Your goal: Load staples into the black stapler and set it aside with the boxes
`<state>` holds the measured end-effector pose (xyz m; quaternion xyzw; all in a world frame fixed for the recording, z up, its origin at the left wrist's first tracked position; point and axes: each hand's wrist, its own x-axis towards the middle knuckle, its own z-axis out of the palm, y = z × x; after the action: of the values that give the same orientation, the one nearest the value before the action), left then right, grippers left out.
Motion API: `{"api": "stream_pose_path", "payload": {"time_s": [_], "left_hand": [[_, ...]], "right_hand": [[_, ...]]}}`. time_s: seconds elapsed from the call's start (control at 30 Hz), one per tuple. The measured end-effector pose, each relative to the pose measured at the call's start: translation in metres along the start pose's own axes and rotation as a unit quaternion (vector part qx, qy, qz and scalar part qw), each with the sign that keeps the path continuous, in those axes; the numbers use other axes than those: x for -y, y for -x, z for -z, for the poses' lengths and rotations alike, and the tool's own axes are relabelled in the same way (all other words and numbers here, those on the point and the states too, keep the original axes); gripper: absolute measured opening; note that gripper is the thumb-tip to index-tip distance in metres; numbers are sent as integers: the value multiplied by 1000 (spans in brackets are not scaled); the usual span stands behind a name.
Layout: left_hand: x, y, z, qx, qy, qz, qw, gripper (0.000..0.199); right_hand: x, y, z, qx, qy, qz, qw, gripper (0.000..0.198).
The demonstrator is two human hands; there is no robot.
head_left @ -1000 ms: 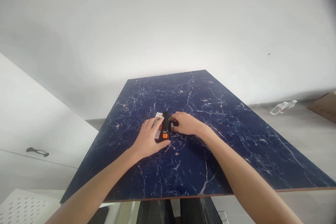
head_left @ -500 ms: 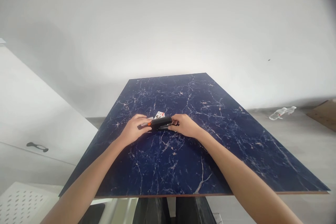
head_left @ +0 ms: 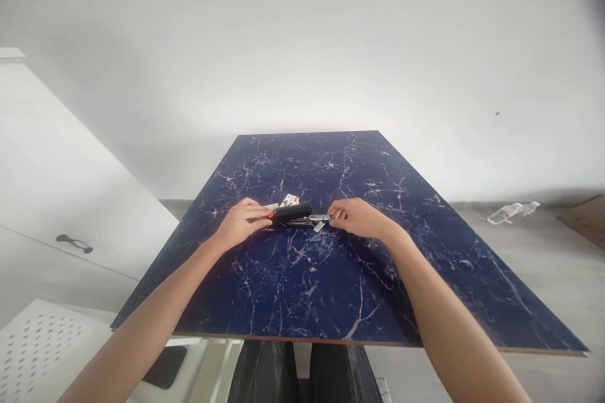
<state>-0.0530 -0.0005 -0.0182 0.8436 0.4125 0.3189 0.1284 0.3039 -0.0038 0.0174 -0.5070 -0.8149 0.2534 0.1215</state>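
Note:
A black stapler (head_left: 290, 211) with an orange part near its rear lies over the middle of the table. My left hand (head_left: 242, 222) is closed around its left end. From its right end sticks out a silver metal staple tray (head_left: 319, 218), whose tip my right hand (head_left: 355, 216) pinches between thumb and fingers. Just below the tray is a small silvery strip (head_left: 319, 227), perhaps staples. A small white box with red print (head_left: 290, 200) lies behind the stapler. Beside it, a pale piece (head_left: 271, 206) is partly hidden by my left hand.
The table (head_left: 302, 289) has a dark blue marbled top. A white cabinet (head_left: 70, 182) with a dark handle stands at the left. A clear plastic bottle (head_left: 505, 213) and a cardboard box (head_left: 586, 220) are on the floor at the right.
My right hand has moved right, drawing the silver tray out of the stapler's end. The small silvery strip now shows below it. My left hand stays on the stapler.

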Motion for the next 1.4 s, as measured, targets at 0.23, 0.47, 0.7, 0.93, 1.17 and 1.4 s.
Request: {"api": "stream_pose_path", "payload": {"time_s": [0.23,0.47,0.7,0.93,1.17,1.4], "left_hand": [[2,-2,16,30,-37,86,995,42],[12,-3,37,69,-45,117,990,46],[6,-2,34,67,-14,131,989,46],[0,-2,32,82,-5,142,986,45],[-2,-2,30,83,-18,133,988,41],[-6,-3,32,84,-24,132,987,41]], "right_hand": [[0,-3,-10,13,16,19,1000,44],[-4,-10,-19,-31,11,56,998,19],[-12,-10,-14,-92,-184,-33,978,16],[4,-21,-36,-59,-327,-85,939,28],[14,-17,-31,-72,-262,-93,958,24],[27,-16,-39,-87,-177,-89,976,23]]}}
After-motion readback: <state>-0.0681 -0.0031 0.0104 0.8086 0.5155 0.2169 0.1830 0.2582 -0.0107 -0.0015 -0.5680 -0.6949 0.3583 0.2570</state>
